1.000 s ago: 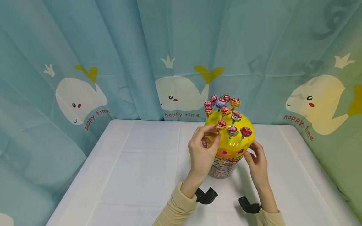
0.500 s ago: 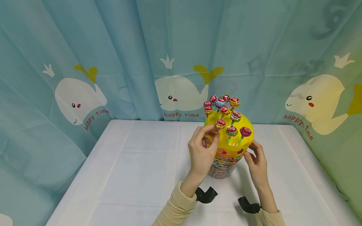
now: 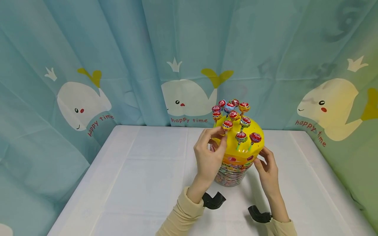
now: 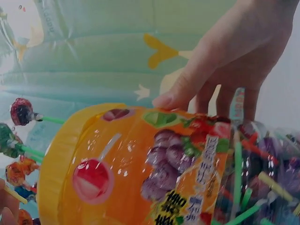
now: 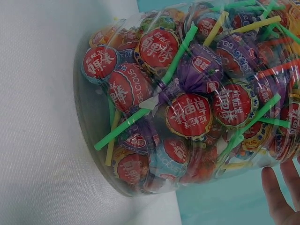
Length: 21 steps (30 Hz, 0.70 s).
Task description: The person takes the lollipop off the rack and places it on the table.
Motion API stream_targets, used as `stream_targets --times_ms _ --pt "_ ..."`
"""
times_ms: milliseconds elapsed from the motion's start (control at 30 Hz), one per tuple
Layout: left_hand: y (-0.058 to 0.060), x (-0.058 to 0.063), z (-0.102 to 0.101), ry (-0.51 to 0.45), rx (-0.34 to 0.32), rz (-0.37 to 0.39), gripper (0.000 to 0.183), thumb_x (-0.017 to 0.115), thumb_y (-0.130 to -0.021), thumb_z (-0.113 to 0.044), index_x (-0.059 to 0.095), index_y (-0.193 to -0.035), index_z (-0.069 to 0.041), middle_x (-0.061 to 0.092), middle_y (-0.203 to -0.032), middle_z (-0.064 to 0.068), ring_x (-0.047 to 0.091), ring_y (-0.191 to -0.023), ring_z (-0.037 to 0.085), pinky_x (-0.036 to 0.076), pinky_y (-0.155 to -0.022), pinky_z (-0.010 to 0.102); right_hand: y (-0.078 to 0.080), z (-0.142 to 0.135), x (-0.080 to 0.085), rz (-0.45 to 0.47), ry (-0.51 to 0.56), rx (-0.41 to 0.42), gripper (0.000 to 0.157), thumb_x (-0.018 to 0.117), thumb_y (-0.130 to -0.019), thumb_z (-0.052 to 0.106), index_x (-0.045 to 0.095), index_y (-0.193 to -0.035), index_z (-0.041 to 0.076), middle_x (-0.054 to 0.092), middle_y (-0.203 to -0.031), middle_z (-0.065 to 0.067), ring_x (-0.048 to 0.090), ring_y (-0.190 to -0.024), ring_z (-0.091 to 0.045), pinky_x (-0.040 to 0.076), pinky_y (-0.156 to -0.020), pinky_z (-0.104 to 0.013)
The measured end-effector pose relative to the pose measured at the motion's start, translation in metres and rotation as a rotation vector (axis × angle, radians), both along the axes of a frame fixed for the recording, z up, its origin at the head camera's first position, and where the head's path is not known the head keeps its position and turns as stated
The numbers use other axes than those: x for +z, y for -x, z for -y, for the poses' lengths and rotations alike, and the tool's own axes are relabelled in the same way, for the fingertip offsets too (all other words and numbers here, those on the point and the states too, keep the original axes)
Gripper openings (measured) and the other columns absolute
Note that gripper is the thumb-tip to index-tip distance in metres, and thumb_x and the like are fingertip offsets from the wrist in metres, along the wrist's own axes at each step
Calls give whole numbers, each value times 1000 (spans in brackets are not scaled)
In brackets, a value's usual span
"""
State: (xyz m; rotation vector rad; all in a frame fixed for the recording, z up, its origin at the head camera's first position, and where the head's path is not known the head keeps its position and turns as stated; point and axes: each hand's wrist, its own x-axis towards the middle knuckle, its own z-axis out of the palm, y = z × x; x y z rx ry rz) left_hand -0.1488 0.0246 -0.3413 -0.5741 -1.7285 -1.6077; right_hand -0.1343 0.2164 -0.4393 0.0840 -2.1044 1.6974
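Note:
In the head view my left hand (image 3: 209, 154) pinches a lollipop (image 3: 227, 125) between thumb and fingers, close over the front left of a jar's yellow domed lid (image 3: 236, 145). The left wrist view catches this lollipop's yellow stick (image 4: 15, 195) at fingertips (image 4: 8, 216) by the left edge. Several other wrapped lollipops (image 3: 245, 122) stand upright on the lid by their sticks. The clear ribbed jar (image 3: 229, 177), packed with more lollipops, stands on the table. My right hand (image 3: 267, 167) rests against the jar's right side just below the lid, thumb toward the front.
A white-covered table (image 3: 141, 177) lies under the jar and reaches back to a blue-green curtain (image 3: 124, 49) with whale prints. Black curved mounts (image 3: 214, 200) are worn at both wrists, below the hands.
My left hand has shifted slightly left and back, and the pinched lollipop has moved up and left with it. My right hand and the jar have hardly moved.

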Motion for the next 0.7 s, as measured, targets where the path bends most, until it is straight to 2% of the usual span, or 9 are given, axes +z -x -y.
stream_targets --times_ms 300,533,700 --pt "3 -2 12 -16 9 45 21 66 -88 -4 66 -109 -4 68 -98 11 61 -82 22 48 -63 22 -1 0 -1 -18 -8 1 46 49 -98 3 39 -143 7 46 -133 16 44 -121 -7 40 -94 -6" --pt "4 -12 20 -36 34 78 20 66 -88 -6 66 -108 -5 69 -97 12 62 -82 22 49 -62 26 -1 0 -1 -13 -1 -4 46 49 -98 4 39 -143 7 46 -132 16 44 -121 -6 40 -94 -7" --pt "5 -20 25 -50 56 118 20 68 -87 -6 67 -106 -6 70 -95 12 62 -80 22 47 -60 22 0 0 -1 -17 2 -4 46 49 -98 4 40 -143 7 47 -132 16 44 -121 -7 40 -94 -7"
